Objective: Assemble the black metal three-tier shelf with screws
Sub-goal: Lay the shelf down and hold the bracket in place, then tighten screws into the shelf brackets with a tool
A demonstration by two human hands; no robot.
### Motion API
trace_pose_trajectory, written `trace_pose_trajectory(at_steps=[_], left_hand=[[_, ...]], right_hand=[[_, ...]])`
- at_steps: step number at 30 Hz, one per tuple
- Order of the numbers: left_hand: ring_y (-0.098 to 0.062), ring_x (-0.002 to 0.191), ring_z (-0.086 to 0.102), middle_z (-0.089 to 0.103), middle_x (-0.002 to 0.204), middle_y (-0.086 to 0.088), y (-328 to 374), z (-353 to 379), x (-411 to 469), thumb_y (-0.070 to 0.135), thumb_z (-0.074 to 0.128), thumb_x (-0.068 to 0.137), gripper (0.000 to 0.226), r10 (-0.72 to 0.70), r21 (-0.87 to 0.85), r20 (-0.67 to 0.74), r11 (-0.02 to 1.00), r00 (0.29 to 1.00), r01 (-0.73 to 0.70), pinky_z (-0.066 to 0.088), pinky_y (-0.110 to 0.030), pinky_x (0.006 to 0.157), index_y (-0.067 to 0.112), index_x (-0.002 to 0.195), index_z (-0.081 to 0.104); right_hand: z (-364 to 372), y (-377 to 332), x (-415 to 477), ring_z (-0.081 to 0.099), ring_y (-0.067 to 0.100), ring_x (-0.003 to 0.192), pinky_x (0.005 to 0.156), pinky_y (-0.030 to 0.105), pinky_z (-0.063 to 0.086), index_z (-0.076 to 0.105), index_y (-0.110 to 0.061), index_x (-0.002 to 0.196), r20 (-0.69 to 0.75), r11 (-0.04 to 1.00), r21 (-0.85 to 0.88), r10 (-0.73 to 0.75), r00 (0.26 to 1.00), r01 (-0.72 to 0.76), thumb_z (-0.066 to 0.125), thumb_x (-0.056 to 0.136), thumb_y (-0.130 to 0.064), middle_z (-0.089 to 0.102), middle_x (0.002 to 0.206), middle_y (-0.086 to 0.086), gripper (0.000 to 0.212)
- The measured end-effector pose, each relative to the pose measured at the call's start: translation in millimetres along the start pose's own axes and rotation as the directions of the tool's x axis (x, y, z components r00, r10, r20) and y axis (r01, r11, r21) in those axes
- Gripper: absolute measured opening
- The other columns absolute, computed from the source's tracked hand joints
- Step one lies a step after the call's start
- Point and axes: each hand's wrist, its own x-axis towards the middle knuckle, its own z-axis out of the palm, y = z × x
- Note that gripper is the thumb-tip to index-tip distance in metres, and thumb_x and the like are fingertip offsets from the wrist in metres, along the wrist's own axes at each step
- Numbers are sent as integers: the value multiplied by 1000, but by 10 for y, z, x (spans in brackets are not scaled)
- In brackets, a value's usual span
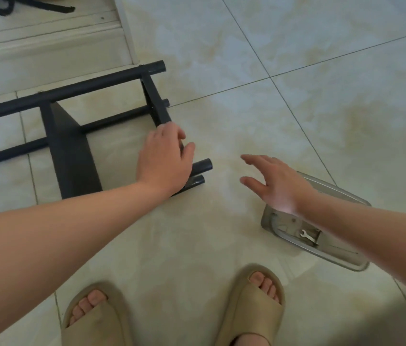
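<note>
A pair of beige foam slide sandals [254,303] stands at the bottom edge, toes pointing towards the work. Just beyond them the black metal tube-framed shelf [69,151] lies on its side on the pale glossy tiled floor [296,58] and runs out of view to the left.

Four round posts end near the middle of the picture, and two flat tier panels already sit between them, so the frame looks largely joined. The third tier is out of view, so I cannot tell whether it is fitted, nor whether every screw is in and tightened.

The left hand [164,156] grips the end tier panel, fingers curled over its upper edge and thumb on the outer side, which looks like steadying or getting ready to lift. The right hand [271,183] hovers over bare tile just beside the post ends, fingers spread and straight, holding nothing.

Behind that wrist a shallow grey metal tray [346,255] rests on the floor with a small silver wrench [306,234] in it. No loose screws can be made out there. What is likely left is a final tightening and standing the shelf upright.
</note>
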Motion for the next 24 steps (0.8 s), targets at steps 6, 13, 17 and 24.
trace_pose_trajectory(at_steps=[6,13,17,24], left_hand=[[-25,109,48,51,123,-4,519,348,-303,34,53,97,28,450,21,323,876,832,-482,42,-36,88,17,120,54],[-25,145,25,38,155,-2,776,1008,-636,36,52,98,38,622,59,568,623,540,-780,31,-42,110,21,133,53],[-26,150,23,48,150,-4,806,1294,-712,36,50,100,28,650,107,594,520,474,-847,24,-51,115,20,120,62],[-31,135,48,71,113,-3,797,1407,-703,35,67,91,18,738,183,492,431,462,-884,20,-57,106,22,79,69]], right_hand=[[-46,764,-680,58,23,123,101,38,46,52,-20,142,-33,985,-10,172,985,-172,53,101,-41,62,133,0,47],[365,1409,-980,62,27,117,94,35,48,62,-15,131,131,933,-67,360,924,-354,54,102,-25,69,123,3,31],[506,1657,-869,62,29,112,89,37,51,60,-19,130,258,897,-234,429,866,-375,50,102,-22,66,125,7,30],[566,1851,-711,57,24,120,95,35,44,64,-24,119,430,785,-619,364,826,-23,51,96,-8,61,124,0,30]])
